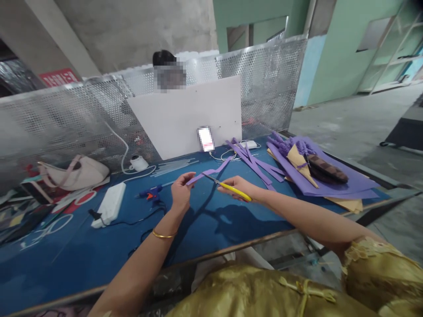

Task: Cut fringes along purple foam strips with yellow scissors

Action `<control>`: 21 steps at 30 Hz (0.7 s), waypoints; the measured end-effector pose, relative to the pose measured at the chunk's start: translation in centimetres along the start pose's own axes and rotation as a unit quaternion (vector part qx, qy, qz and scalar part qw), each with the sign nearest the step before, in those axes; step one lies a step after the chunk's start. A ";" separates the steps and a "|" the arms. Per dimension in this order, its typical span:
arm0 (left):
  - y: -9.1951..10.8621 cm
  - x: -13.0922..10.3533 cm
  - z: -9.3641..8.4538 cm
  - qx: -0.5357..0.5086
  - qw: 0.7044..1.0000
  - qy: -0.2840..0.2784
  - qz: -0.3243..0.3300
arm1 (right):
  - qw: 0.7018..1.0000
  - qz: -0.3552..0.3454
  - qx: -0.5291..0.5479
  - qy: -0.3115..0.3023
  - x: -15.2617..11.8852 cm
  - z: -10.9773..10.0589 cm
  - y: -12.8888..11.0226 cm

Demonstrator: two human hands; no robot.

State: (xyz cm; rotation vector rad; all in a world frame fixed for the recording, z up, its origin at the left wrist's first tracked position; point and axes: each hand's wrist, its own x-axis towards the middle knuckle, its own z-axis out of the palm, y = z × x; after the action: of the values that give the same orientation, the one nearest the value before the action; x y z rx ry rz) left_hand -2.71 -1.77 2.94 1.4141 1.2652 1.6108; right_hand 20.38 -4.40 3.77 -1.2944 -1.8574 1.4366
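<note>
Pinched in my left hand [181, 190] is one end of a purple strip [222, 165], which stretches away to the right above the blue tabletop. My right hand [238, 187] grips a pair of yellow-handled scissors [236, 191]. Their blades point left and lie at the strip, close to my left fingers; whether they are cutting into it I cannot tell. More purple strips [254, 164] lie crossed on the table beyond my right hand. A blue glue gun [150, 192] rests to the left of my left hand.
A lit phone [205, 139] leans on a white board [188, 116]. Purple sheets [307, 180] and a brown checked pouch [327, 169] are piled at right. A white power strip [109, 204] and a pale handbag [76, 171] sit at left. Behind the mesh is a person [165, 59].
</note>
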 end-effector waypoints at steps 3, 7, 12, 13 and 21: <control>0.1 0.5 -1.1 0.051 0.996 -0.004 0.066 | 0.998 0.014 0.047 -0.025 -0.7 0.5 -0.7; 1.0 0.4 -2.1 0.107 0.982 -0.022 0.152 | 0.993 0.023 0.105 -0.053 -1.3 1.1 -1.0; 2.7 0.0 -2.5 0.141 0.966 -0.070 0.207 | 0.983 0.027 0.161 -0.087 -1.2 1.7 -0.7; 2.9 -0.1 -2.6 0.143 0.965 -0.073 0.209 | 0.980 0.023 0.171 -0.095 -1.2 1.7 -0.6; 5.3 0.7 -5.2 0.050 0.989 0.033 0.138 | 0.959 -0.057 0.214 -0.178 -3.3 -0.2 1.1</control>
State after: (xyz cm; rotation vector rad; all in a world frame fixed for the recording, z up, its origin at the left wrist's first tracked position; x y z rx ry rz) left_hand -7.20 -4.19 8.34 1.6712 1.2449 1.8100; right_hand 22.41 -7.17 3.46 -0.7439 -1.6577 1.9687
